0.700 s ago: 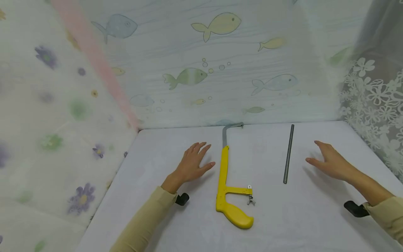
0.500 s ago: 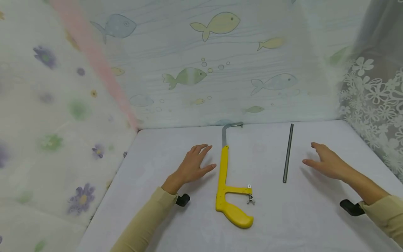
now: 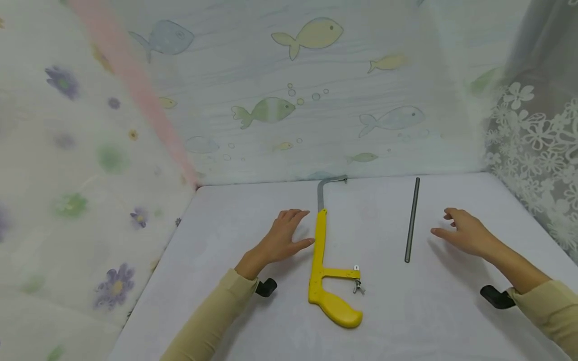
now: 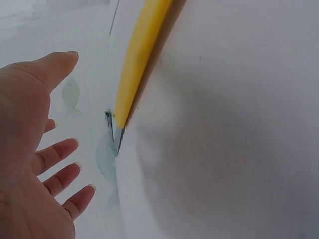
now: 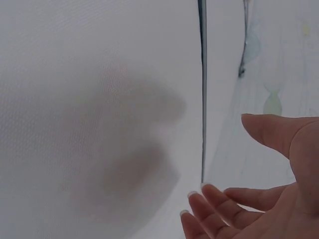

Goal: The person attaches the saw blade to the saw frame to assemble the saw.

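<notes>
A: Both hands have crept inward since the earlier frames. Left hand point(image 3: 283, 234) is now closer to the yellow plastic-handled hacksaw frame with grey metal bow point(image 3: 321, 250), thumb tip almost at its spine; right hand point(image 3: 462, 233) has drifted toward the thin dark grey metal rod point(image 3: 411, 219), fingers a bit more bent

B: Grip state?

A: Neither holds anything. L palm down, fingers relaxed and spread, seen also from left wrist cam point(image 4: 30, 149). R loosely open, thumb apart, in right wrist cam point(image 5: 269, 199). No contact w/ either object that I can see

B: Where do the things lie?

A: Both flat on the white cloth-covered table point(image 3: 253, 200). Saw runs near-to-far, handle at the near end, bow tip at the fish-print backdrop point(image 3: 271, 110). Rod lies roughly parallel, well apart from the saw

B: Key relation?

A: Saw is just beside L hand, on its right; rod is near R hand, on its left. So L is nearer the saw, R nearer the rod, both long axes pointing away from the person
</notes>
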Demonstrator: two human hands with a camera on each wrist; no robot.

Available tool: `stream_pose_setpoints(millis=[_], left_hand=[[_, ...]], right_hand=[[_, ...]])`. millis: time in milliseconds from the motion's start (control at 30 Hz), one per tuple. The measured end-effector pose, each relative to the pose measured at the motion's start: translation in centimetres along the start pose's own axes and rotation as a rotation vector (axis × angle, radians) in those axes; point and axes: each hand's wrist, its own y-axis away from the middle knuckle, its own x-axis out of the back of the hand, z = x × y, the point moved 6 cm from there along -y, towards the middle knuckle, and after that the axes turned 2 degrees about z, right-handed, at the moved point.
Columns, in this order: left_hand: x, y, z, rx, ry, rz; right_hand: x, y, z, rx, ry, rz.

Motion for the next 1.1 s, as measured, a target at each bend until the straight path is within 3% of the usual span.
stream_pose_setpoints(millis=[367,633,1100], left_hand=[[-0.9,-0.7,1.4,-0.019,0.065,-0.053],[-2.0,-1.0,2.6,0.022,0.140,-0.124],[-3.0,-1.2,4.2,-0.017,0.151,-0.191]], right_hand=[[-0.4,-0.5,-0.5,-0.088,-0.050,-0.015],[-1.4,-0.9,-0.8,-0.117,-0.071,-0.023],[-2.3,-1.8,-1.6,-0.174,-0.102,-0.040]])
